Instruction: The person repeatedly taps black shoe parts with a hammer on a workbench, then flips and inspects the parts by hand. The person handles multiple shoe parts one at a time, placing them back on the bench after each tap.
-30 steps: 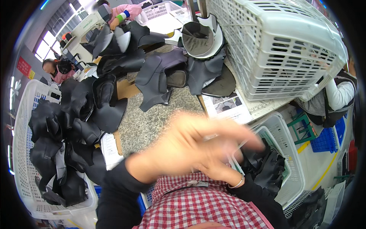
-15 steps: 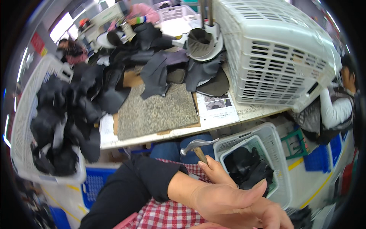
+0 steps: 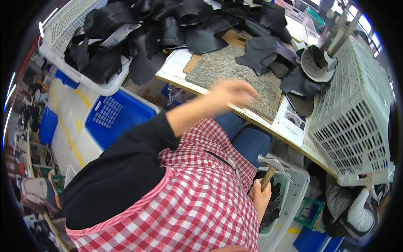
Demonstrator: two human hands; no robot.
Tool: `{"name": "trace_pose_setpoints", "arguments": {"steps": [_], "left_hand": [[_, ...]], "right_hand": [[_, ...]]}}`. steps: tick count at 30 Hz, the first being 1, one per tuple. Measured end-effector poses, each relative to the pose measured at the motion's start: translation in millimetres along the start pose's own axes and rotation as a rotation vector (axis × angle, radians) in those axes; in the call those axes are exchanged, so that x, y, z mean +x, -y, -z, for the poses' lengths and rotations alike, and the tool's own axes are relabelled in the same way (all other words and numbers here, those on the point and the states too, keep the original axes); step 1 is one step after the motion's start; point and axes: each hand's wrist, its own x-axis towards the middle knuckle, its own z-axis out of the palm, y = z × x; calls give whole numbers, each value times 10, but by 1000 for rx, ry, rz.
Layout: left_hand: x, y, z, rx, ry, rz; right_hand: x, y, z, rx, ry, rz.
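My right hand (image 3: 260, 194) is closed around the wooden handle of a hammer (image 3: 267, 178), low beside my apron. The hammer's curved metal head points up, next to the basket at my right. My left hand (image 3: 234, 92) is lifted over the front edge of the table, in front of a rough grey-brown board (image 3: 228, 67). Motion smears its fingers, and I see nothing in them. Beyond the board lie dark cut leather pieces (image 3: 260, 52), some sewn into shaped parts.
A white basket (image 3: 94, 87) heaped with black pieces stands at the left, above a blue crate (image 3: 140, 111). A large white basket (image 3: 354, 113) stands on the table's right. A printed sheet (image 3: 289, 122) lies by the board. Another person (image 3: 352, 210) sits at the right.
My left hand has moved from the lower right, across my right forearm, to the table edge. The view has turned, and the hammer stays in my right hand.
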Motion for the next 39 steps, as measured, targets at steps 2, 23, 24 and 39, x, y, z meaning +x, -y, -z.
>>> {"name": "trace_pose_setpoints", "arguments": {"steps": [2,23,24,39], "left_hand": [[-93,283,886,44,-598,-114],[-968,1394,5094,908,-1204,95],[-893,1361,5057,972,-1196,85],[434,-390,4089,1849,-1126,-455]], "right_hand": [[-11,-80,-19,12,7,-25],[1342,104,-1063,437,364,152],[1391,34,-1069,351,398,120],[1538,-418,-841,128,535,192]]}}
